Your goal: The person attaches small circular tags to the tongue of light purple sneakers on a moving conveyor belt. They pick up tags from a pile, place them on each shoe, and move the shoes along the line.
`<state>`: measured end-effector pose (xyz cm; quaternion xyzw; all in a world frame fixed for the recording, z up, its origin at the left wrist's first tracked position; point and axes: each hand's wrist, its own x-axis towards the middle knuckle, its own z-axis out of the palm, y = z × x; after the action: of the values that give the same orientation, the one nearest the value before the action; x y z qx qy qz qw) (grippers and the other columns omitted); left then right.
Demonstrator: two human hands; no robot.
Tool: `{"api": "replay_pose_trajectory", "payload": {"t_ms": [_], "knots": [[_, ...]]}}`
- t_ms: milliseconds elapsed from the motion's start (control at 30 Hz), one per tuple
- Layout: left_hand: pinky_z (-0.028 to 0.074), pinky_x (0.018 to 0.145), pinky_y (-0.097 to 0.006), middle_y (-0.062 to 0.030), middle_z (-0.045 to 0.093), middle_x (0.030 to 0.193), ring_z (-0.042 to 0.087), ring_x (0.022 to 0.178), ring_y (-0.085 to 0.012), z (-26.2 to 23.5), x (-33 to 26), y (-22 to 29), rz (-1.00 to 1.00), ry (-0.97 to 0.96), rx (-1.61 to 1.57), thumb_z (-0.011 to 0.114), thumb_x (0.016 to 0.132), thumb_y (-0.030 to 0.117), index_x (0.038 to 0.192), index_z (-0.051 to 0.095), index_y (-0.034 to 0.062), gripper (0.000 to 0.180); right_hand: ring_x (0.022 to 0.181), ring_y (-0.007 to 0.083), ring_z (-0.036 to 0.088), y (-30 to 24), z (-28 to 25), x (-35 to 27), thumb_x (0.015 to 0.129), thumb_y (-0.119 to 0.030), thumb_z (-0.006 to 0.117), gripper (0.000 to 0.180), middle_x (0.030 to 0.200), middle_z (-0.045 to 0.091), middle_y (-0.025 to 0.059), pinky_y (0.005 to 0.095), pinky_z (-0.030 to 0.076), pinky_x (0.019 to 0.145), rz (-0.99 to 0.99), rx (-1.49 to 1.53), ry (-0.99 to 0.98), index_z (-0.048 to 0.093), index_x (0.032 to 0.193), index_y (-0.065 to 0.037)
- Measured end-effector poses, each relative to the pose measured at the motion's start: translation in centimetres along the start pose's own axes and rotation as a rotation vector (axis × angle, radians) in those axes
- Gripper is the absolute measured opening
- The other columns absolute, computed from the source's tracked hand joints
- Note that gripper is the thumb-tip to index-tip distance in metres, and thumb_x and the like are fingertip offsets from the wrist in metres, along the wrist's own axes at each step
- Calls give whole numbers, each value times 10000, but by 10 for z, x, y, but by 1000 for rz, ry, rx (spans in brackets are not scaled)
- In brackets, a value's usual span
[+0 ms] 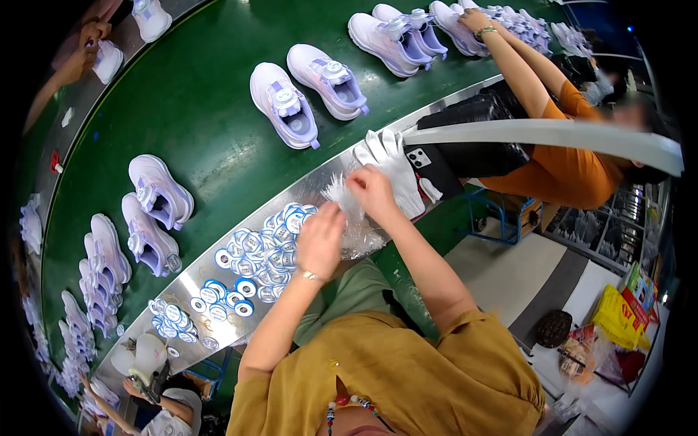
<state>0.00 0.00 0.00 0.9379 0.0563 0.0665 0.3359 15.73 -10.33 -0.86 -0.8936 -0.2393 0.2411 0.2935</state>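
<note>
My right hand has its fingers curled together at the edge of a bundle of thin white plastic strands. Closed beside the same bundle, my left hand bends its fingers inward; whatever lies in either grip is hidden. A crumpled clear plastic bag lies under and between the hands. Left of my left hand spreads a pile of round blue-and-white tags, with smaller groups of round tags farther left on the metal ledge.
A white glove and a phone lie right of my hands. Pale lilac sneakers stand on the green conveyor. A co-worker in orange reaches over shoes at right; a grey bar crosses there. Another person works lower left.
</note>
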Motion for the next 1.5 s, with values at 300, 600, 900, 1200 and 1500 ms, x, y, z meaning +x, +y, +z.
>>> {"api": "replay_pose_trajectory", "payload": {"t_ms": [300, 600, 900, 1200, 1500], "knots": [[342, 997, -437, -200, 429, 1344, 420, 1240, -325, 46, 15, 36, -137, 45, 265, 546, 821, 158, 1223, 534, 54, 415, 648, 89, 549, 20, 11, 16, 786, -43, 640, 70, 739, 601, 32, 227, 453, 577, 150, 761, -54, 612, 819, 12], [284, 1059, -426, -187, 401, 1384, 374, 1298, -303, 54, 12, 30, -107, -16, 206, 509, 818, 147, 1238, 514, 39, 433, 790, 169, 578, -55, -34, 31, 874, -38, 560, 55, 918, 578, 95, 295, 471, 762, -240, 884, 387, 565, 912, 3], [438, 768, -383, -131, 535, 1010, 513, 917, -307, 7, -18, 0, -391, 191, 161, 693, 672, 81, 1020, 557, 20, 379, 600, 66, 476, -13, 22, -49, 859, -122, 608, 113, 655, 538, 4, 241, 395, 541, 156, 667, -172, 563, 856, -18], [481, 609, -338, -81, 604, 750, 599, 678, -237, 6, -29, -19, -752, 73, -369, 709, 726, 60, 952, 559, 38, 272, 609, 37, 442, -26, 26, -65, 856, -88, 617, 94, 666, 506, -35, 200, 373, 547, 193, 444, -284, 572, 894, -14], [465, 611, -187, -9, 633, 820, 571, 712, -67, -27, -35, -11, -904, 457, -1297, 662, 812, -1, 937, 626, -8, 130, 546, 4, 375, -54, 43, -65, 874, -103, 608, 60, 670, 508, -62, 183, 265, 450, 418, 1073, -363, 576, 888, -54]]}}
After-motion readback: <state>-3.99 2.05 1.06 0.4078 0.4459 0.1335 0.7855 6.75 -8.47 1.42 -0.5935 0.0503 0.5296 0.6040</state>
